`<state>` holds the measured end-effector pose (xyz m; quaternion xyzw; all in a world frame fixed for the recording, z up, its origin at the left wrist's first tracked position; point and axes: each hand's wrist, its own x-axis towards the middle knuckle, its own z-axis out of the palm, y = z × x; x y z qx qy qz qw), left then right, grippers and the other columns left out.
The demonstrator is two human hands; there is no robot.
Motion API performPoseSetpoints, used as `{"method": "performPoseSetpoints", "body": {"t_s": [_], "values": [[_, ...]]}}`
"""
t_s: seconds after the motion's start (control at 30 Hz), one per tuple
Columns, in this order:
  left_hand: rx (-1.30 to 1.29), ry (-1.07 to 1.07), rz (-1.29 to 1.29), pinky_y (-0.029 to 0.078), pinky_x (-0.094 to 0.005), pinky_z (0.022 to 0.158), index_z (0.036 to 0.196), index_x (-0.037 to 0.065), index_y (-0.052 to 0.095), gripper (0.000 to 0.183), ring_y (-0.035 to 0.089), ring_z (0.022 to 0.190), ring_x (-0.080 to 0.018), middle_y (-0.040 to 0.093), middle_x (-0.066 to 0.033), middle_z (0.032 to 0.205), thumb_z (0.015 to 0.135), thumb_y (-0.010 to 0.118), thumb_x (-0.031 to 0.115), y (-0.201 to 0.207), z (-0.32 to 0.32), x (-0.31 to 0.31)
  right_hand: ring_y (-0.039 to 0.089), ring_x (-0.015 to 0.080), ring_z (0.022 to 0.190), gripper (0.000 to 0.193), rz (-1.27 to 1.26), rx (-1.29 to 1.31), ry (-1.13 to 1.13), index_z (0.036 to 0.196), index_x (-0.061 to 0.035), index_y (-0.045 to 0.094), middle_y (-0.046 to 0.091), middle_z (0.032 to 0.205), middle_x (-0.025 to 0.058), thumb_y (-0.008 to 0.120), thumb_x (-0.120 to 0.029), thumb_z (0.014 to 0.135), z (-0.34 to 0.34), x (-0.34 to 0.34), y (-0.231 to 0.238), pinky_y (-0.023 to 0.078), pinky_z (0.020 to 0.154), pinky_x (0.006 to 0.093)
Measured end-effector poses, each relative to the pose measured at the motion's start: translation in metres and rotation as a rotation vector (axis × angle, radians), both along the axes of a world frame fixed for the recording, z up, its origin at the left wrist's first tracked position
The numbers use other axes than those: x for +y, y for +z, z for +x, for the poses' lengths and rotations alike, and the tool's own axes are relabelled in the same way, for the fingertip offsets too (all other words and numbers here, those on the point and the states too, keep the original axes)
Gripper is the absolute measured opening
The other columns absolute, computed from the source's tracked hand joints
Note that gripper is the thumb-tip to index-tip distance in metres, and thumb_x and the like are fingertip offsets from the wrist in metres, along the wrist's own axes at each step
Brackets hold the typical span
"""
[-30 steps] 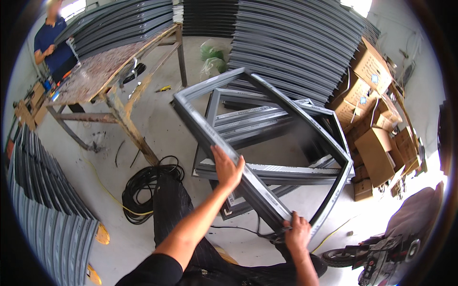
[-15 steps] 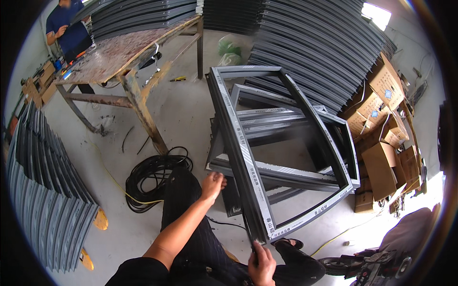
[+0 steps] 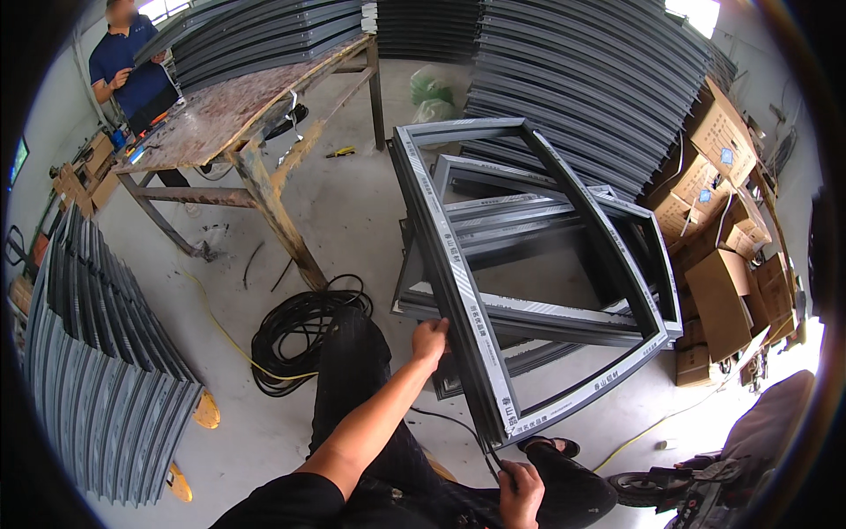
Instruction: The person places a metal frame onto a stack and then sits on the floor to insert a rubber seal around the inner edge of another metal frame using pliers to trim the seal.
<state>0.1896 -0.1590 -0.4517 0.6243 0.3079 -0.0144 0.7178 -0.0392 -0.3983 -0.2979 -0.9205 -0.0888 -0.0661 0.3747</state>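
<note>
A dark grey metal frame (image 3: 480, 326), shaped like a window frame with one bowed side and pale printed film, lies tilted on top of other similar frames (image 3: 546, 313). My left hand (image 3: 430, 342) is at its left outer edge, fingers curled together against the side; whatever is between them is hidden. Below the frame's near corner, my right hand (image 3: 522, 495) is closed around a thin black strip (image 3: 491, 458), which runs up to that corner. My knees show below the frames.
A coil of black hose (image 3: 295, 339) lies on the floor at left. Behind it stands a worn table (image 3: 256, 101) with stacked profiles, a person (image 3: 132, 66) beyond. More curved profiles (image 3: 115, 379) stand left; cardboard boxes (image 3: 718, 282) and a wheeled vehicle (image 3: 696, 485) are right.
My left hand has moved right, from beside the frame to against its left edge. My right hand stays near the bottom corner with the strip. The whole view has shifted slightly.
</note>
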Motion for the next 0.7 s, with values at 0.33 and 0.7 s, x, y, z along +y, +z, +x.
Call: {"method": "performPoseSetpoints", "body": {"t_s": [0.33, 0.7], "values": [[0.058, -0.206, -0.257, 0.058, -0.0321, 0.062, 0.1, 0.001, 0.059, 0.032, 0.066, 0.068, -0.0192, 0.065, -0.0089, 0.081, 0.093, 0.057, 0.033, 0.018, -0.019, 0.013, 0.065, 0.0162, 0.064, 0.015, 0.348, 0.345, -0.075, 0.094, 0.0057, 0.066, 0.064, 0.075, 0.0119, 0.062, 0.001, 0.08, -0.008, -0.005, -0.031, 0.049, 0.06, 0.0261], [0.07, -0.288, -0.25, 0.058, -0.0319, 0.063, 0.095, 0.001, 0.057, 0.027, 0.065, 0.069, -0.0189, 0.063, -0.0093, 0.082, 0.091, 0.062, 0.028, 0.018, -0.044, -0.002, 0.066, 0.0176, 0.068, 0.016, 0.388, 0.411, -0.024, 0.096, 0.0061, 0.065, 0.067, 0.077, 0.0119, 0.059, 0.001, 0.083, -0.009, -0.007, -0.041, 0.051, 0.062, 0.0264]]}}
